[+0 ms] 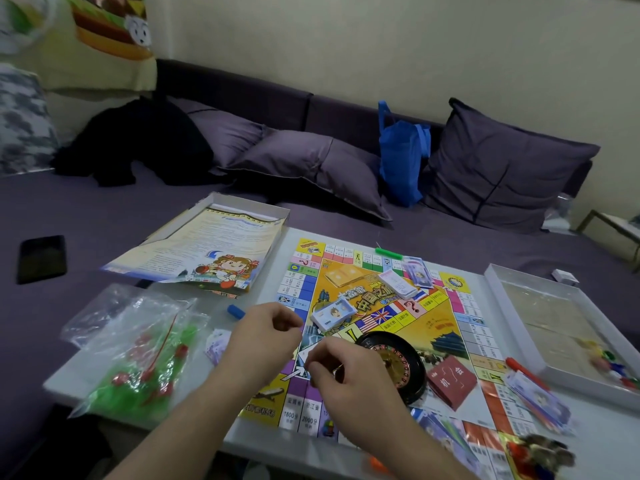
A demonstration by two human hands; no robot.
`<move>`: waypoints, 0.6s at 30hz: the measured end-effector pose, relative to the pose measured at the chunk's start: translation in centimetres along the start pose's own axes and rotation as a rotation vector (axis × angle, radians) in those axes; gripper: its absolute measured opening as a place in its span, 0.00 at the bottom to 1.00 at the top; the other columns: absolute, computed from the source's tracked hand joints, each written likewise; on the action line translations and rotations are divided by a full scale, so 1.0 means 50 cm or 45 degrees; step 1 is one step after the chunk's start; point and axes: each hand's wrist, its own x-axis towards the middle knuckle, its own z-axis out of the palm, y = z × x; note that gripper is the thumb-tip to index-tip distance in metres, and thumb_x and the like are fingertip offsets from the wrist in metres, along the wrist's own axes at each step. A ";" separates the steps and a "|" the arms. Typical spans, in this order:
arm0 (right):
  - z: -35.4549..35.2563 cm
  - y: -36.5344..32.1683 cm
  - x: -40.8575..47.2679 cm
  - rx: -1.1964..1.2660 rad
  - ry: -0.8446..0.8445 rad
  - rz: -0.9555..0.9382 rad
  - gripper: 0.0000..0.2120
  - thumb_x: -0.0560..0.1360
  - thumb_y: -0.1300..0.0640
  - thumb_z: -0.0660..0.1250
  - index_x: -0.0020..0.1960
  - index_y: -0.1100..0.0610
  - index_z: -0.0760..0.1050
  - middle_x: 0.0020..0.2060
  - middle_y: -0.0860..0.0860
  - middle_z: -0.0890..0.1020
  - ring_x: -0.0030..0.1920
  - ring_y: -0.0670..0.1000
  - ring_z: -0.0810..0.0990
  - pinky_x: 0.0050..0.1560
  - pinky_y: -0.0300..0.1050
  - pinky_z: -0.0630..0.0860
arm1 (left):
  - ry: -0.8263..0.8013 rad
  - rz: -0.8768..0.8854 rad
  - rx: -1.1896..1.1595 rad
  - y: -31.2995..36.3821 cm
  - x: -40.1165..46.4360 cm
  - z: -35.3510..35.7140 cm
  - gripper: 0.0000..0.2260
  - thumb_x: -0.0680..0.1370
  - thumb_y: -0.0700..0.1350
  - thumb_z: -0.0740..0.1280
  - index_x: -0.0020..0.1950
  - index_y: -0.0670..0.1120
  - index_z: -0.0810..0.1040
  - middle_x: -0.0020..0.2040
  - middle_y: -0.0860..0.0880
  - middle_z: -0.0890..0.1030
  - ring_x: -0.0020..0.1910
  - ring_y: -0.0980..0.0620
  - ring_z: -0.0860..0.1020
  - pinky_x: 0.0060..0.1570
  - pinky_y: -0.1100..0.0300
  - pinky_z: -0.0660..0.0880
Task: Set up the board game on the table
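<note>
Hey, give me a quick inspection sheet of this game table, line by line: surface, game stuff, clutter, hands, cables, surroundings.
Surface: white table, mostly covered.
Job's things: game board lies flat; roulette wheel, red card deck and money stacks on it; plastic bag of green and red pieces to its left.
Clutter: box lid with rule sheet at far left; box tray at right.
Hands: left hand and right hand curled over the board's near edge; anything pinched is too small to tell.
Cables: nothing seen.
Surroundings: purple sofa with cushions, blue bag, black phone.
</note>
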 end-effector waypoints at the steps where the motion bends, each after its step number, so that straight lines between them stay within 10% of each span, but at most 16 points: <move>1: 0.000 0.000 -0.001 0.000 -0.002 0.002 0.06 0.82 0.57 0.67 0.47 0.50 0.80 0.39 0.44 0.83 0.43 0.47 0.81 0.43 0.42 0.77 | 0.003 -0.002 0.003 0.000 -0.002 0.000 0.09 0.76 0.37 0.71 0.43 0.51 0.84 0.36 0.50 0.85 0.40 0.46 0.85 0.46 0.44 0.85; 18: 0.055 -0.061 0.123 0.132 -0.027 0.134 0.07 0.82 0.58 0.65 0.48 0.50 0.80 0.41 0.47 0.84 0.42 0.46 0.82 0.45 0.47 0.81 | 0.285 -0.230 -0.332 -0.006 0.046 -0.098 0.08 0.78 0.34 0.67 0.51 0.46 0.82 0.45 0.43 0.84 0.48 0.41 0.84 0.55 0.38 0.82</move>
